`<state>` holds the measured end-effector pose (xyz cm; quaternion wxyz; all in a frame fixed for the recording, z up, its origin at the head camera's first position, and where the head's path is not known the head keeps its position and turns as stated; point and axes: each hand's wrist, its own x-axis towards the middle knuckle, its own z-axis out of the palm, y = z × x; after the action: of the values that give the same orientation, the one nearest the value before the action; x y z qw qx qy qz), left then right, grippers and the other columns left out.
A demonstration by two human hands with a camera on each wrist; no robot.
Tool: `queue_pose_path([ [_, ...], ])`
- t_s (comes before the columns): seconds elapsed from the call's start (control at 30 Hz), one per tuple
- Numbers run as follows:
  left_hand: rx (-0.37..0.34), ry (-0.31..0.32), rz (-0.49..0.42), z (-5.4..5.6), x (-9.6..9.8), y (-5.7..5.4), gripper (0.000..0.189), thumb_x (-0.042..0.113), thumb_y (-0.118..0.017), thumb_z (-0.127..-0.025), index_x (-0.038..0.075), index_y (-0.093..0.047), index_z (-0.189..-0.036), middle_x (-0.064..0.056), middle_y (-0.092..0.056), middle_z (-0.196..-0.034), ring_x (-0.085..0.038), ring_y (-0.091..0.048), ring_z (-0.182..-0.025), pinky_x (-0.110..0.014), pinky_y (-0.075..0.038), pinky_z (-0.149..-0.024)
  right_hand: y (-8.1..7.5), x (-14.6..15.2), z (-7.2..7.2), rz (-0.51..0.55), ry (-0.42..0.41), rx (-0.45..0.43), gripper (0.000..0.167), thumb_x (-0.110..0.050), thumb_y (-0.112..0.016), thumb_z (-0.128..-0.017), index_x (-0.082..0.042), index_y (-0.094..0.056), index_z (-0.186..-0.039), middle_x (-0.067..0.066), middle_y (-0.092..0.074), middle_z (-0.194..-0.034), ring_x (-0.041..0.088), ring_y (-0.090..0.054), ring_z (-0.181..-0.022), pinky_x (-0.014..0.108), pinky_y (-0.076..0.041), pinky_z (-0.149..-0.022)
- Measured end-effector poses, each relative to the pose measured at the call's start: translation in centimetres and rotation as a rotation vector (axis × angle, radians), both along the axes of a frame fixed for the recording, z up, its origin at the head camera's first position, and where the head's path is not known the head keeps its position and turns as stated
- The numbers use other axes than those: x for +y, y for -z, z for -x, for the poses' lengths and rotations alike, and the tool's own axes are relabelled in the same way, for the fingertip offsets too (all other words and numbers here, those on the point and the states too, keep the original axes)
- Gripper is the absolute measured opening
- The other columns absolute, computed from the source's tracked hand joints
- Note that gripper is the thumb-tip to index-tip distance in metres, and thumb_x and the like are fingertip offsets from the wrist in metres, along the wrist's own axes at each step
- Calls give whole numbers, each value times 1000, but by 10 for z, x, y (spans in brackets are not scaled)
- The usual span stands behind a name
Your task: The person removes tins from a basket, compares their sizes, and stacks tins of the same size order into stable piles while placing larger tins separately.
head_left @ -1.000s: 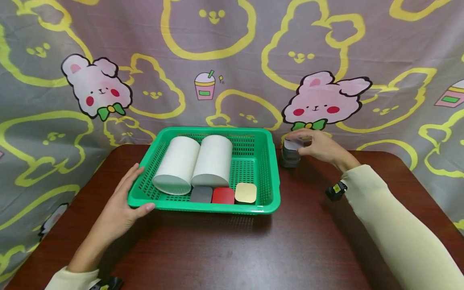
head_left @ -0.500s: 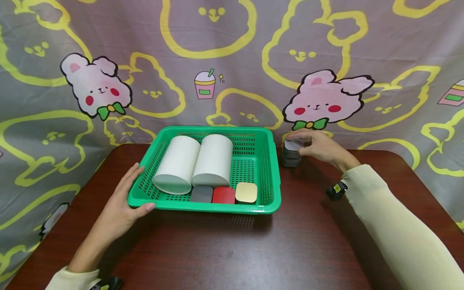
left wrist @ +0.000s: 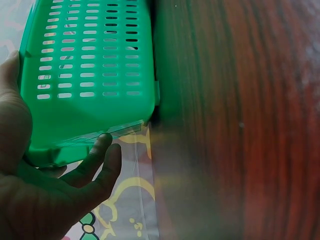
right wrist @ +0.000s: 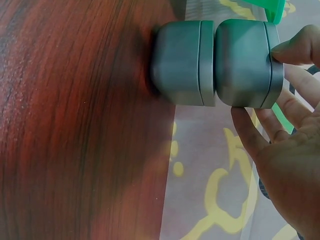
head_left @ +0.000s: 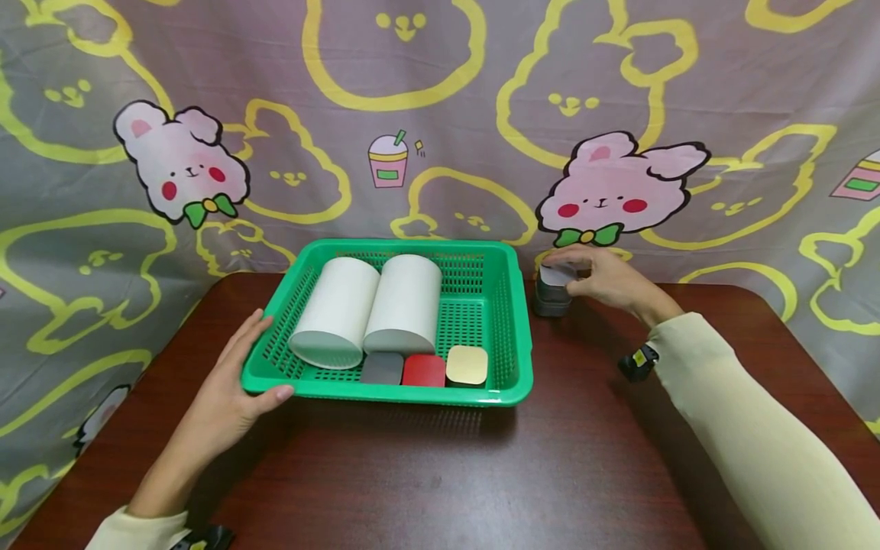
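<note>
Two small dark grey square containers with rounded corners stand stacked right of the basket. My right hand (head_left: 608,283) pinches the upper container (right wrist: 242,62) near its lid, thumb on one side and fingers on the other. Directly beneath it, the lower container (right wrist: 180,65) stands on the table. My left hand (head_left: 227,389) grips the near left corner of a green perforated basket (head_left: 385,393), its thumb over the front rim and fingers along the left side. Inside the basket lie two large white cylinders (head_left: 337,305), side by side.
Along the basket's front wall sit three small square-topped pieces: one dark grey (head_left: 382,368), one red (head_left: 423,371) and one cream (head_left: 467,365). A patterned curtain (head_left: 467,114) hangs right behind the brown wooden table (head_left: 440,473).
</note>
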<state>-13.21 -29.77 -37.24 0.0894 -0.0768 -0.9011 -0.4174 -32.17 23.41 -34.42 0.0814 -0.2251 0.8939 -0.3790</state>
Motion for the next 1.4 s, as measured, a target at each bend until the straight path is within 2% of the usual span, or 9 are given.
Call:
queue_pose_path([
  [0.23,-9,-5,6,0,1,-1,104,15,-87,-83,9,-26,-166,-15,-12,-176,-48,-16,-157,-73,-18,-114,0,-1,-2,5,-1,-6,52,2,-63,-90,-3,-64,-142,16,-55,-153,34,-50,-131,25,-44,-96],
  [0.43,-6,-8,9,0,0,0,103,15,-87,-83,9,-27,-166,-15,-12,-176,-48,-16,-156,-72,-19,-114,0,-1,-3,13,11,-15,51,3,-63,-90,-5,-65,-141,15,-55,-153,34,-50,-132,24,-45,-94],
  [0.63,-1,-8,11,0,0,1,103,14,-87,-83,10,-27,-166,-14,-13,-176,-46,-16,-157,-67,-17,-117,2,0,-4,17,4,-20,50,2,-63,-92,-6,-65,-142,14,-54,-154,33,-47,-134,33,-46,-98],
  [0.8,-2,-8,10,0,0,1,103,15,-87,-83,10,-26,-166,-14,-12,-176,-46,-16,-157,-70,-18,-115,1,1,-4,17,1,-11,52,2,-64,-91,-7,-64,-142,13,-55,-153,32,-48,-133,29,-46,-96],
  [0.87,-2,-8,9,0,0,0,103,15,-87,-83,10,-26,-166,-14,-12,-176,-46,-16,-157,-70,-18,-115,0,1,-4,34,-1,-21,52,2,-63,-91,-7,-63,-143,13,-54,-153,34,-49,-134,31,-45,-99],
  [1.03,-8,-10,14,-1,1,0,103,16,-87,-83,10,-26,-166,-13,-12,-177,-46,-16,-157,-71,-18,-114,-2,4,-6,71,19,-53,52,0,-62,-93,-11,-63,-143,9,-54,-152,41,-48,-139,50,-43,-107],
  [1.1,-8,-11,16,-1,1,0,103,17,-87,-83,9,-26,-166,-14,-12,-176,-47,-16,-156,-72,-19,-114,-3,5,-6,70,29,-55,51,-3,-62,-94,-14,-63,-143,8,-54,-152,42,-49,-139,55,-42,-108],
  [1.27,-9,-8,8,0,1,0,104,16,-87,-83,9,-26,-166,-14,-11,-176,-47,-16,-157,-73,-18,-114,-7,8,-11,67,55,-63,49,-7,-62,-97,-19,-63,-145,5,-51,-154,40,-48,-139,58,-41,-110],
  [1.4,-13,-9,3,0,1,-1,103,16,-87,-83,9,-26,-166,-15,-11,-176,-47,-15,-157,-73,-18,-114,-12,8,-16,71,64,-67,47,-8,-63,-99,-17,-61,-146,6,-51,-153,42,-49,-139,56,-43,-108],
])
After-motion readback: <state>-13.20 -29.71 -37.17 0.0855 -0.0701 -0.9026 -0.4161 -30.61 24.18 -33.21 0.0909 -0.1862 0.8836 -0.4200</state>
